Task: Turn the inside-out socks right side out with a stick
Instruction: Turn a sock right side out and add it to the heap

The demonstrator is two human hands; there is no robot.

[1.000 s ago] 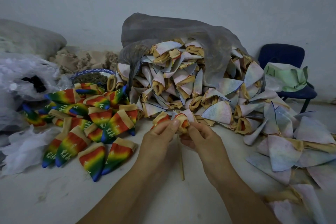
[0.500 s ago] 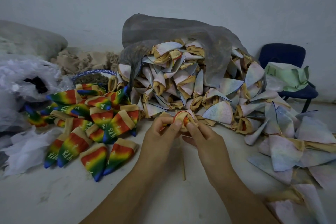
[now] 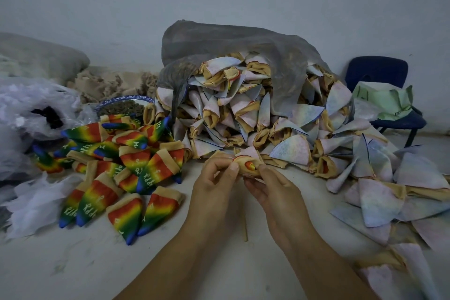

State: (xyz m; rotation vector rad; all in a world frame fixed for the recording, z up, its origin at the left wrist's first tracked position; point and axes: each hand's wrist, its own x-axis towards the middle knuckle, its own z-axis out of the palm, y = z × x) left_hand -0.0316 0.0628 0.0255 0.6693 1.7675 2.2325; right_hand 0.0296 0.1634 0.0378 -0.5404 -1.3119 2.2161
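Both hands hold one small inside-out sock [image 3: 247, 162] with a tan cuff; a bit of orange shows in its opening. My left hand [image 3: 214, 185] pinches the cuff's left side, and my right hand [image 3: 275, 192] pinches its right side. A thin wooden stick [image 3: 245, 226] stands below the sock between my hands, with its lower end on the table and its top hidden under the sock. A big heap of pale inside-out socks [image 3: 255, 114] spills from a grey bag behind. To the left lie several rainbow socks [image 3: 117, 170], right side out.
More pale socks [image 3: 389, 190] cover the table at the right. White plastic bags [image 3: 31, 109] sit at the far left, with a blue-rimmed bowl [image 3: 126, 105] behind the rainbow pile. A dark blue chair [image 3: 379, 75] holding green cloth stands at the back right.
My hands have worked the sock's cuff wider and rolled it back, so more orange shows in the opening. The stick stays upright between them.
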